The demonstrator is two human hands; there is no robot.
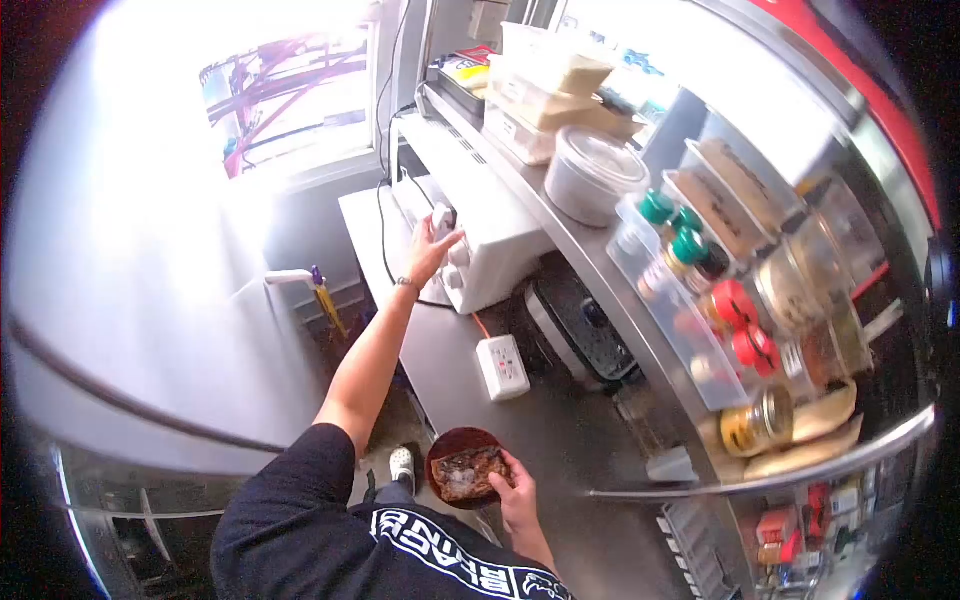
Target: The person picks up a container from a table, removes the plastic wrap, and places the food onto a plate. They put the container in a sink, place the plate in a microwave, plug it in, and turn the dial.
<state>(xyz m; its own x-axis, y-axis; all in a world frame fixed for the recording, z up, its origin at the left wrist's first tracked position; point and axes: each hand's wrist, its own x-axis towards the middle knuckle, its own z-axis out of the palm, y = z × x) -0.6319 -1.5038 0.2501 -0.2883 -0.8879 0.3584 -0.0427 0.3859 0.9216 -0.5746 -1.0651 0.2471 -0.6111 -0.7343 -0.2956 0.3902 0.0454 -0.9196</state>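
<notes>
My left hand (435, 250) reaches to the front of a white appliance (500, 225), with its fingers around a white handle or plug-like part (443, 220) near the upper knob. A bracelet circles that wrist. Lower down, my right hand (515, 490) grips the rim of a dark red-brown bowl (465, 508) close to my body. Browned food with a pale patch (468, 473) lies in the bowl. Below the appliance, a white outlet box (503, 368) with an orange cord rests on the steel counter (450, 365).
A steel shelf (600, 270) holds a round lidded tub (595, 175), spice jars and a yellow-filled jar (757, 422). Beneath it is a black lidded appliance (585, 325). At the left are a large pale surface (150, 300) and a window (290, 90).
</notes>
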